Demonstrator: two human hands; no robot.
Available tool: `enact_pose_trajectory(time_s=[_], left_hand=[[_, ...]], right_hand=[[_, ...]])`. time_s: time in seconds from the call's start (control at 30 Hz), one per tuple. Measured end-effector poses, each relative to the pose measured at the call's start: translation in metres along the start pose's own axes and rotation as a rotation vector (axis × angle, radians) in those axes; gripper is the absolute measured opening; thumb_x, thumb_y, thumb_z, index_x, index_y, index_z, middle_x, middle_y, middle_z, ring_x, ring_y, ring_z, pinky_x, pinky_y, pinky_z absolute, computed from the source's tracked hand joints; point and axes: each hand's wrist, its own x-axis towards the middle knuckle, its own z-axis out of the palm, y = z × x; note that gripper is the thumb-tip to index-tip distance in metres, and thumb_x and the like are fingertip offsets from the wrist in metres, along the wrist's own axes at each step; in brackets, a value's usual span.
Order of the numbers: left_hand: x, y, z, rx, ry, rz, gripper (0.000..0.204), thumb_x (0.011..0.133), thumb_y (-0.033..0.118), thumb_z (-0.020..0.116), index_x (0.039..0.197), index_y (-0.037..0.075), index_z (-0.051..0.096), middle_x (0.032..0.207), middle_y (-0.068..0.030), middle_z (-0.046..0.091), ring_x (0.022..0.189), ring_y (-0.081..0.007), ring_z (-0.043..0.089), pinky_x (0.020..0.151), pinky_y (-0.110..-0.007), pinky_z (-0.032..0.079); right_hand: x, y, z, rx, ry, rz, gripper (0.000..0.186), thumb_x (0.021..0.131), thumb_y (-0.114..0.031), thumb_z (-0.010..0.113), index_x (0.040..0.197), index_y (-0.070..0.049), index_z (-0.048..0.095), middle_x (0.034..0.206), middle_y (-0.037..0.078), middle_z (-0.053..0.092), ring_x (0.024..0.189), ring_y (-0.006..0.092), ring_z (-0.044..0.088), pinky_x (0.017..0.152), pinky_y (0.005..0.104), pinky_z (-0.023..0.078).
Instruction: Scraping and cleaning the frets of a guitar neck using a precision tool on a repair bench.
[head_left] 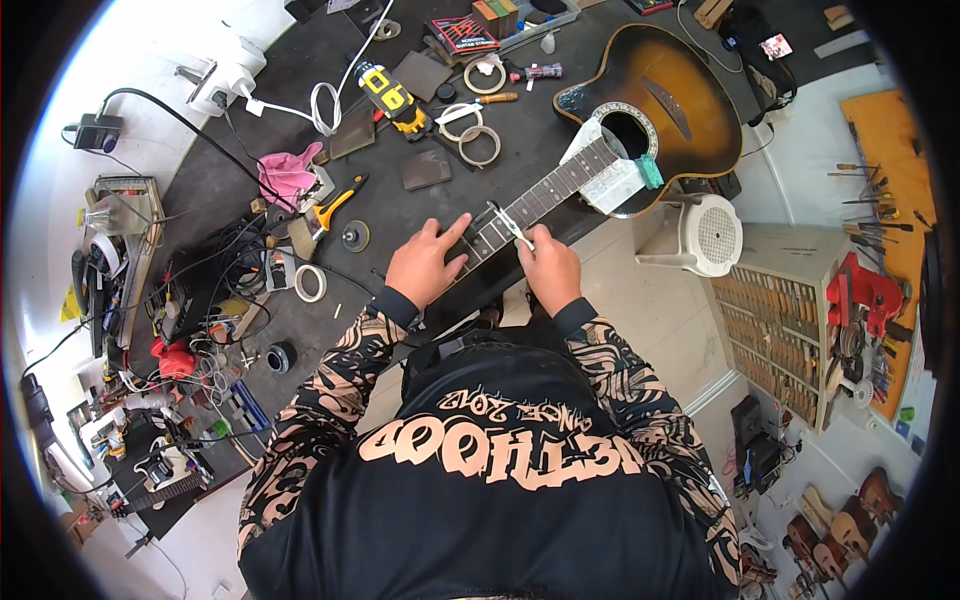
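Observation:
A sunburst acoustic guitar (668,85) lies across the bench, its neck running down to the left toward me. My right hand (552,268) is closed on a slim, pale tool (513,227) laid across the fretboard (545,194); its exact kind is too small to make out. On the neck's lower part rests my left hand (425,264), index finger and thumb spread apart, holding nothing. A small dark piece (481,217) sits by the index fingertip. White sheeting (612,186) with green tape (649,172) covers the body around the fretboard's end, partly over the soundhole.
Beyond the neck lie a yellow power tool (392,101), tape rings (479,146) and dark flat pads (426,169). A yellow-handled brush (338,203), pink cloth (288,177) and tangled cables (240,262) are at left. At right stand a white stool (712,235) and a drawer cabinet (770,330).

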Motion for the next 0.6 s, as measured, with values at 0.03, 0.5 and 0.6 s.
enact_pose_trajectory(time_s=[0.03, 0.5, 0.6], left_hand=[[0.0, -0.001, 0.0, 0.007, 0.0, 0.007, 0.077, 0.102, 0.031, 0.084, 0.173, 0.032, 0.056, 0.12, -0.0151, 0.066, 0.105, -0.0392, 0.076, 0.087, -0.051, 0.065], [0.01, -0.009, 0.0, 0.015, -0.012, -0.02, 0.078, 0.102, 0.034, 0.084, 0.175, 0.034, 0.055, 0.123, -0.0145, 0.066, 0.105, -0.0396, 0.076, 0.089, -0.051, 0.065], [0.011, -0.015, 0.0, 0.026, 0.017, -0.053, 0.078, 0.102, 0.034, 0.083, 0.175, 0.033, 0.055, 0.123, -0.0162, 0.066, 0.106, -0.0405, 0.077, 0.089, -0.053, 0.065]], right_hand=[[0.0, 0.0, 0.0, 0.0, -0.001, 0.0, 0.021, 0.109, -0.025, 0.077, 0.114, -0.006, 0.07, 0.09, 0.019, 0.083, 0.086, 0.0441, 0.081, 0.076, 0.0569, 0.061], [0.002, -0.001, 0.001, 0.009, 0.036, -0.027, 0.02, 0.108, -0.024, 0.078, 0.114, -0.006, 0.072, 0.089, 0.019, 0.083, 0.085, 0.0441, 0.08, 0.075, 0.0568, 0.061], [0.002, -0.001, 0.002, 0.001, 0.027, -0.023, 0.02, 0.108, -0.024, 0.078, 0.115, -0.006, 0.072, 0.09, 0.019, 0.083, 0.085, 0.0442, 0.081, 0.076, 0.0566, 0.061]])
